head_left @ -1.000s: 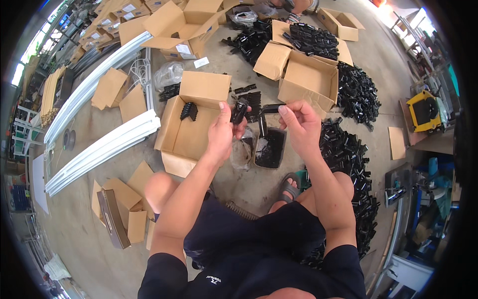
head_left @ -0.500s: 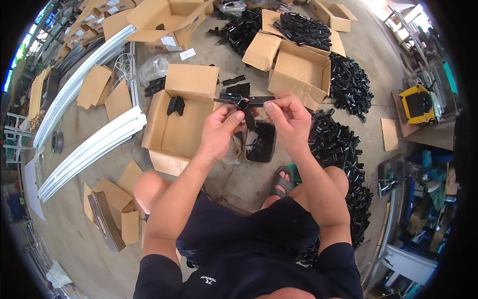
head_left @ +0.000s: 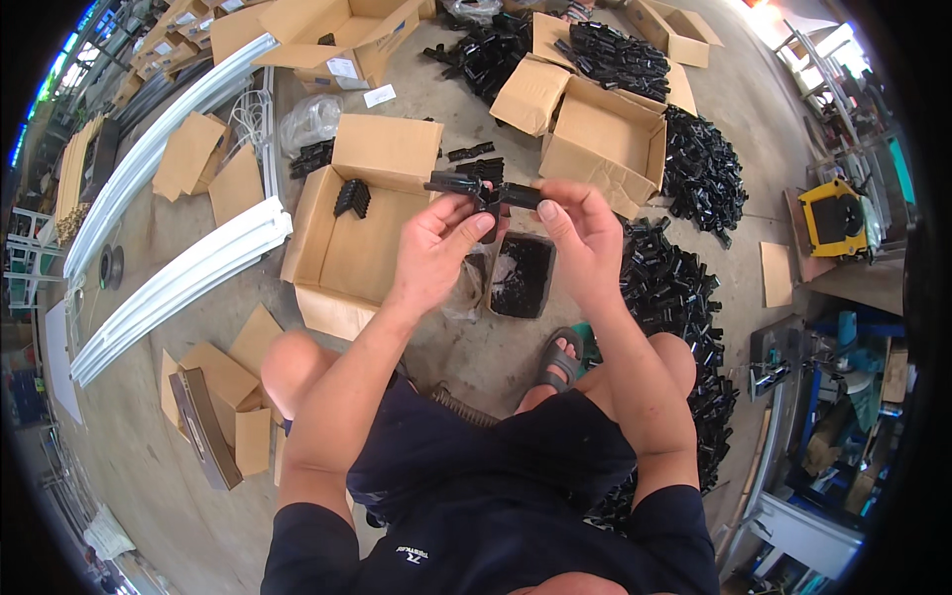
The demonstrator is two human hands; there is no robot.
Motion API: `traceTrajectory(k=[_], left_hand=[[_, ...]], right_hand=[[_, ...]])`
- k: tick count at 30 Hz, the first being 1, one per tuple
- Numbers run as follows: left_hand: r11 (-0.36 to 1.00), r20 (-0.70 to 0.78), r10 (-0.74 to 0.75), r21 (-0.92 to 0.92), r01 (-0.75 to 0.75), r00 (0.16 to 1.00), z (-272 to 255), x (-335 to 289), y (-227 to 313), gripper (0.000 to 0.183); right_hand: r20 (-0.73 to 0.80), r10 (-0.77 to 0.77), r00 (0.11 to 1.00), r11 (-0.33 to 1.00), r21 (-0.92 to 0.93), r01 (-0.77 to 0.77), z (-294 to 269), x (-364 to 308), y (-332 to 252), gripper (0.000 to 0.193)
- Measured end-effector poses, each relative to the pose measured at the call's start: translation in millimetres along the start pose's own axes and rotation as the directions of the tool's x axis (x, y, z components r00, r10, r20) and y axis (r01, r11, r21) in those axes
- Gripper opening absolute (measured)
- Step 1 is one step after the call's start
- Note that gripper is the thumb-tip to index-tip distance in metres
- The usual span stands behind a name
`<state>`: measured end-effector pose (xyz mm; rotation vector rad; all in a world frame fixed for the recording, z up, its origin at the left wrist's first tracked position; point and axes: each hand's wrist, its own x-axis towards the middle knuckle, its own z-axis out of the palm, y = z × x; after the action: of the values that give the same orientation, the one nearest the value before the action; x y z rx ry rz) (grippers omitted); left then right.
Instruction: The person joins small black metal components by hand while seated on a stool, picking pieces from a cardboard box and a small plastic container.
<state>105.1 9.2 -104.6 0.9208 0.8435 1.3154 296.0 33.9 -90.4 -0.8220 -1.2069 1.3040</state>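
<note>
Holding one black plastic part (head_left: 483,190) up in front, the left hand (head_left: 436,248) and the right hand (head_left: 585,233) each pinch one end of it with thumb and fingers. Below the part sit one open cardboard box (head_left: 347,248) with one small bunch of black pieces (head_left: 351,196) inside, and one dark bag (head_left: 521,275) on the floor. Two more open boxes (head_left: 605,134) stand farther back, near big piles of black parts (head_left: 684,297) too many to count.

Open cardboard box (head_left: 347,248) as landmark: interior mostly bare, small black stack (head_left: 351,197) in far corner. Right of box, black tub (head_left: 521,276) on floor; beyond, heap of black parts (head_left: 674,297) blocks passage. Left of box, white profiles (head_left: 188,278) bar floor.
</note>
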Motion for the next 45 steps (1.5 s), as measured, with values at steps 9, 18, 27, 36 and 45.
traceTrajectory(k=[9, 18, 27, 36, 45], left_hand=[[0.986, 0.057, -0.051, 0.16, 0.041, 0.997, 14, -9, 6, 0.06], [0.977, 0.019, -0.025, 0.211, 0.021, 1.0, 9, -5, 16, 0.068], [0.761, -0.112, 0.03, 0.647, 0.049, 0.993, -6, 0, 29, 0.07], [0.59, -0.058, 0.201, 0.804, -0.074, 0.978, -29, 0, 29, 0.072], [0.43, 0.038, 0.299, 0.887, -0.17, 0.953, -34, 9, 25, 0.082]], right_hand=[[0.238, 0.22, 0.946, 0.912, -0.396, -0.112, -11, 8, -6, 0.035], [0.151, 0.151, 0.977, 0.959, -0.263, -0.107, -2, 3, 9, 0.03], [0.022, 0.305, 0.952, 0.378, -0.92, -0.1, -70, 28, 165, 0.022], [0.253, 0.455, 0.854, 0.013, -0.961, 0.278, -71, -53, 319, 0.019], [0.313, 0.424, 0.85, 0.033, -0.943, 0.33, -78, -37, 310, 0.02]])
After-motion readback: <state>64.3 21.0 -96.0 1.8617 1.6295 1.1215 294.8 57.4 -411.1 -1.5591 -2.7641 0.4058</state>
